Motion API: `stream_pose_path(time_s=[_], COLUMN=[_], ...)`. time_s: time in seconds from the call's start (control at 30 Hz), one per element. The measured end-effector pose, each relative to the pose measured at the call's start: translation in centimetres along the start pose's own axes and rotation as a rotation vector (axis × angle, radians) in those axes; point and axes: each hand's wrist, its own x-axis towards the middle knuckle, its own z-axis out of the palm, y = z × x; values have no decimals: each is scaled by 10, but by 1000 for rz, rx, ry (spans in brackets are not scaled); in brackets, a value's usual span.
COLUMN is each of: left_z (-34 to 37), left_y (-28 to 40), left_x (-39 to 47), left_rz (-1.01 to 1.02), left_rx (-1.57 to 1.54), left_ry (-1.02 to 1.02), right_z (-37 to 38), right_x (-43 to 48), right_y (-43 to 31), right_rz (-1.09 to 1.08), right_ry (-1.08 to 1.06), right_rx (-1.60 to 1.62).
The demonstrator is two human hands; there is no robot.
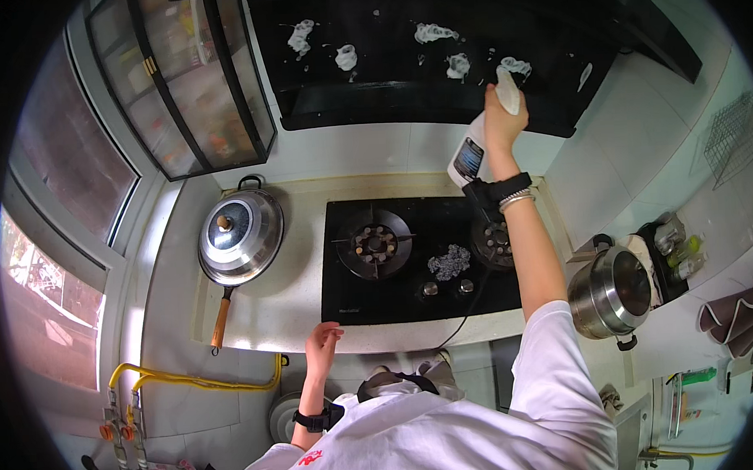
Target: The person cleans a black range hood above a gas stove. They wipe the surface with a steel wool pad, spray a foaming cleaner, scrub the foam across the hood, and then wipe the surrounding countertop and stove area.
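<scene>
My right hand (507,119) is wrapped around the neck of a white spray bottle (472,152), held up in front of the black range hood (383,102). Several patches of white foam (458,66) cling to the hood, one of them just beyond the nozzle. My left hand (324,344) holds nothing, fingers loosely curled and partly apart, near the counter's front edge. Below the bottle lies a black glass gas hob (411,296) with burners; my right forearm covers part of it. A crumpled silvery scouring pad (449,262) rests on the hob between the burners.
A lidded wok (241,234) with a wooden handle stands on the counter at left, under a glass-doored cabinet (181,86). At right stands a lidded steel pot (611,291), near a black tray of bottles. Yellow gas pipes (200,384) run at lower left. A black cord crosses the hob.
</scene>
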Motion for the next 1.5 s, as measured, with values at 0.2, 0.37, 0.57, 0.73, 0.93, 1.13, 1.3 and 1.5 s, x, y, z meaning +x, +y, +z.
stream_pose_path(time_s=[0.2,0.37,0.57,0.73,0.93,1.13,1.3,1.5], left_z=[6,8,-5,-13,-18,-25,-32,-40], left_y=[-3,-1,-12,-15,-14,-16,-16,-14], left_x=[6,5,2,2,7,4,3,5], left_rz=[-22,-33,-30,-35,-7,-36,-46,-55], left_rx=[37,58,110,94,92,82,71,75], left_ry=[-52,-24,-4,40,46,64,67,111], right_z=[-38,-48,-40,-12,14,32,45,69], right_x=[26,31,26,1,-44,-91,-116,-125], right_y=[26,33,41,32,12,23,30,33], right_rz=[256,196,70,113,147,164,180,195], right_ry=[-3,2,-115,-196,-275,-385,-341,-328], right_rx=[27,-117,4,59,-22,16,-36,-91])
